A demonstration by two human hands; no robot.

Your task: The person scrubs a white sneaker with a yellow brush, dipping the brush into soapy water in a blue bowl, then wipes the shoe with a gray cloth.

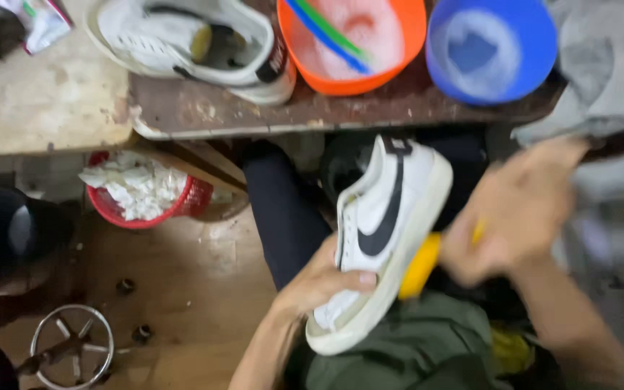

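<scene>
My left hand (323, 280) grips a white sneaker (384, 231) with a black side mark, holding it on its side over my lap. My right hand (518, 209), blurred by motion, holds a yellow brush (422, 266) against the sneaker's pale sole edge. A second white sneaker (189, 43) lies on the table above. Behind it stand an orange bowl (406, 43) of soapy water with a blue and a green stick in it, and a blue bowl (536, 43) with foam.
A dark worn table edge (254, 119) runs across the top, with a grey cloth (604, 65) at its right. A red basket (193, 198) of crumpled white paper sits on the wooden floor. A round metal frame (74, 347) lies at bottom left.
</scene>
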